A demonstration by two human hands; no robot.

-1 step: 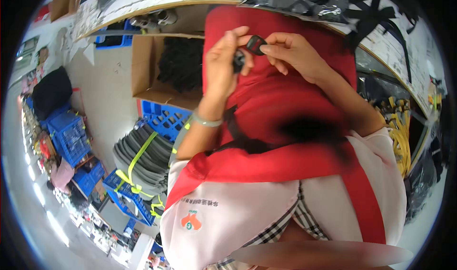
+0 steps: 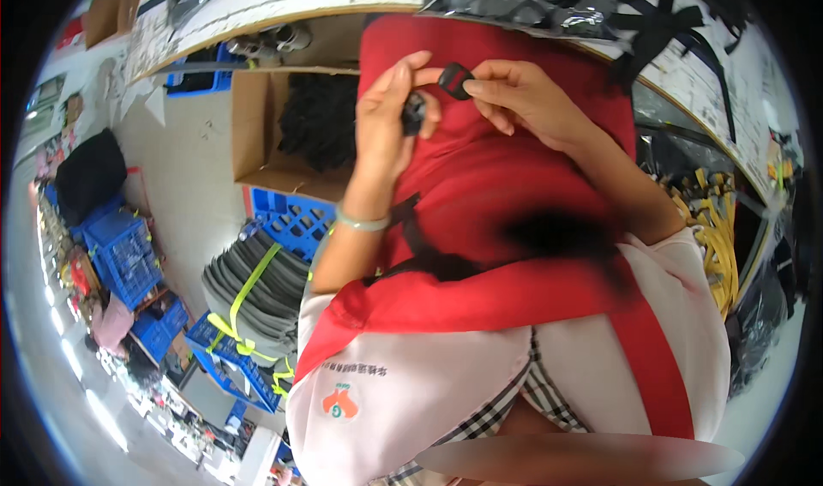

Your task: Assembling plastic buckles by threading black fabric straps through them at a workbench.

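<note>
— What have you got in your hands?

— Two small black plastic buckle pieces. My right hand point(image 2: 523, 100) pinches one buckle piece point(image 2: 455, 81) between thumb and forefinger, just above the red cloth point(image 2: 514, 186) over my lap. My left hand point(image 2: 390, 117) is curled round the other buckle piece point(image 2: 413, 113), fingers closed on it, beside the first.

— Are they joined?

— Not yet; they sit close but apart, so by my reckoning the joining is what's left.

— What's around you?

— Left of the red cloth, an open cardboard box point(image 2: 257, 135) of dark stuff, and blue crates point(image 2: 291, 216) below it. Beyond the cloth, the workbench edge point(image 2: 283, 10) with black straps point(image 2: 651, 23) and clear bags. Right of the cloth, yellow straps point(image 2: 716, 229).
</note>
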